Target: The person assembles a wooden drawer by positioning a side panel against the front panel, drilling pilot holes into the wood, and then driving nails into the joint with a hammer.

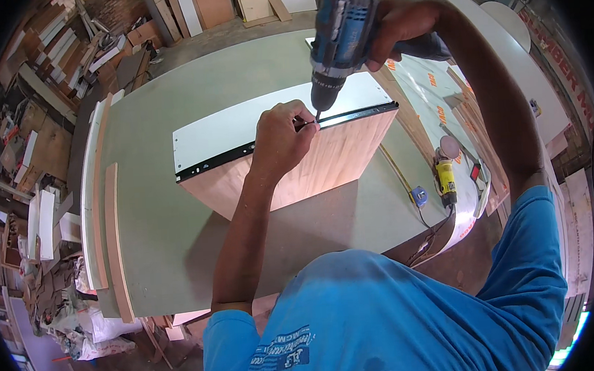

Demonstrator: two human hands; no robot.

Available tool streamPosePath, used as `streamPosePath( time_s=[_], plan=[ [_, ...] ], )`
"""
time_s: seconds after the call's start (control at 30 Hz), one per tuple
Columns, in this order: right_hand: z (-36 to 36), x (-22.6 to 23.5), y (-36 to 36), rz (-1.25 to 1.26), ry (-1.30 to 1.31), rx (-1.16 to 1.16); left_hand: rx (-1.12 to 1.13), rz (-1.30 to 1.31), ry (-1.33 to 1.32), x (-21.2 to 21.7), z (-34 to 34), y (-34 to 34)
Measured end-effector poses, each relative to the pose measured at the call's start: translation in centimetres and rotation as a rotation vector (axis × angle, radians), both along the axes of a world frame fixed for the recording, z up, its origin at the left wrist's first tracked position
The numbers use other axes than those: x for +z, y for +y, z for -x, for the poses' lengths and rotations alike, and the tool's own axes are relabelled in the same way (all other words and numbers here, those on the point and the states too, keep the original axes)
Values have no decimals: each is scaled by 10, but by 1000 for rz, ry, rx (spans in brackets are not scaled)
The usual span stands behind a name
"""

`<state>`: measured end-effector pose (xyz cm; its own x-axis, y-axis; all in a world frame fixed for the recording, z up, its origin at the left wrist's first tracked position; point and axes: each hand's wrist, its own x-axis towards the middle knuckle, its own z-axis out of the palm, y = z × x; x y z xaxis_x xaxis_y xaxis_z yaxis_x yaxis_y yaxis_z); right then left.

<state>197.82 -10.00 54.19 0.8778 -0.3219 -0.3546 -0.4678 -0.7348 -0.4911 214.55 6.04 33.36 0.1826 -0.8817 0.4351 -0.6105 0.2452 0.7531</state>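
The black drawer slide (287, 137) runs left to right along the wooden box's (309, 168) top edge. The left hand (282, 137) pinches it by the bit; the right hand (396, 23) grips the cordless drill (339, 37) directly above, pointing down.

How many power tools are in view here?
2: a blue cordless drill in the right hand above the box, and a yellow tool lying at the table's right edge; others may be hidden.
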Motion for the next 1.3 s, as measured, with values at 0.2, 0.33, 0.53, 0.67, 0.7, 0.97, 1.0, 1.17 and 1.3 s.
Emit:
streamPosePath(
  time_s=[0.2, 0.33, 0.53, 0.67, 0.7, 0.97, 1.0, 1.17, 1.3],
  plan=[
    [18, 25, 0, 10, 83, -167, 32, -54, 3, 5, -1, -3],
    [49, 20, 2, 195, -178, -209, -10, -151, 13, 16, -6, -11],
    [59, 20, 14, 136, -140, -265, 105, 275, -556, -3, 2, -13],
    [65, 31, 25, 54, -105, -276, 133, 320, -647, -2, 25, -5],
    [61, 25, 27, 75, -244, -205, 161, 306, -656, -5, 23, -1],
    [30, 39, 36, 41, -261, -163, 113, 305, -593, -17, 14, 5],
    [23, 41, 40, 42, -261, -155, 120, 305, -593, -16, 14, 4],
    [-24, 49, 64, 65, -222, -17, 155, 331, -559, -12, 25, -6],
    [-89, 24, 99, 50, -193, 27, 235, 261, -751, -14, 18, -2]
  ],
)
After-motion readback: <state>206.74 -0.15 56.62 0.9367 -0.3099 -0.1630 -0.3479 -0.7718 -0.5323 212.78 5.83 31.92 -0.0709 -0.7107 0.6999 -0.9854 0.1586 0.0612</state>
